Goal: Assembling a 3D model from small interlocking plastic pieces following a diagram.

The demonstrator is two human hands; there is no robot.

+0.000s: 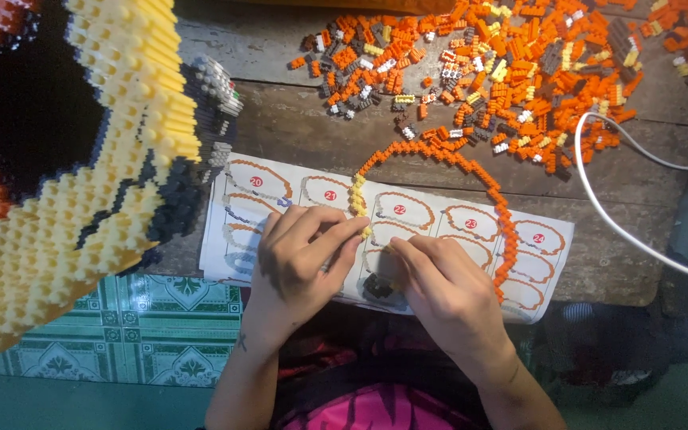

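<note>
Your left hand [300, 259] pinches the yellow end of the curved brick chain [439, 155]; your right hand's [447, 291] grip is curled just beside it, contents hidden, over the instruction sheet [408, 211].

Brick chain [439, 153]: thin arc of tiny orange bricks, short yellow stretch at its left end, lying flat across the instruction sheet [547, 239]. Yellow end sits pinched between both hands' fingertips, right end curves down sheet's right side.
</note>
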